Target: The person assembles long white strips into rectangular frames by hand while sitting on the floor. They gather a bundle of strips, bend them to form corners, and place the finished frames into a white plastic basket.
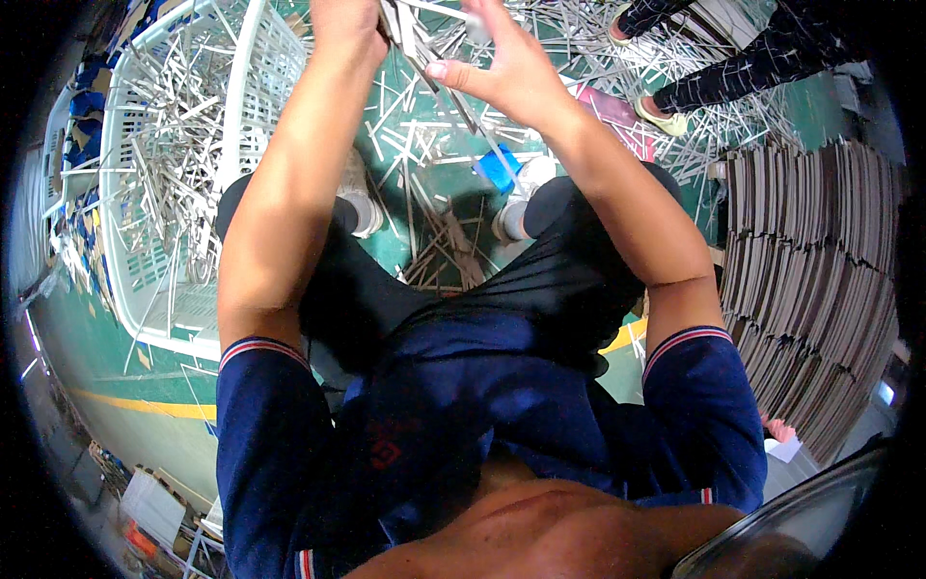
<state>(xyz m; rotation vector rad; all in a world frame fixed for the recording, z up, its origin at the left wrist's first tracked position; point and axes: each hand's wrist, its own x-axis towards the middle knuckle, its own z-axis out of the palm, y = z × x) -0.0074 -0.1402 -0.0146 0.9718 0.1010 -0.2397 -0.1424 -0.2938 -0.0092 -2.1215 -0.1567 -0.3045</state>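
At the top edge my left hand point(345, 27) is closed round a bundle of thin grey-white strips point(413, 43), which look like cardboard offcuts. Its fingers are partly cut off by the frame. The bundle's lower ends slant down and to the right. Beside it is my right hand point(511, 72), thumb stretched toward the strips and fingers apart. Whether that thumb touches the bundle I cannot tell. To the left, a large pale-green plastic basket point(253, 96) holds a tangled heap of similar strips point(178, 145).
Loose strips litter the green floor point(386, 145) round my feet, with a blue scrap point(499, 168) among them. Tall stacks of grey sheets point(810, 241) stand at the right. Another person's legs point(743, 77) are at the upper right, near a pink piece point(617, 114).
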